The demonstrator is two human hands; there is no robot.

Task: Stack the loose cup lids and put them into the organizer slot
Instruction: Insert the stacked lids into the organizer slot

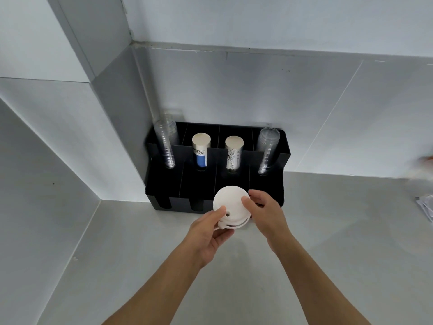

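A small stack of white round cup lids (230,205) is held tilted between both hands, just in front of the black organizer (267,184). My left hand (208,235) grips the stack's lower left edge with the thumb on top. My right hand (266,212) pinches its right edge. The stack hovers over the front of the organizer's third slot from the left. The lids' lower rims show below the top lid, slightly misaligned.
The organizer stands in the counter's back left corner against the steel wall. It holds two stacks of clear cups (167,146) (267,151) in the outer slots and two paper cup stacks (201,150) (233,153) in the middle. White items (426,205) lie at the right edge.
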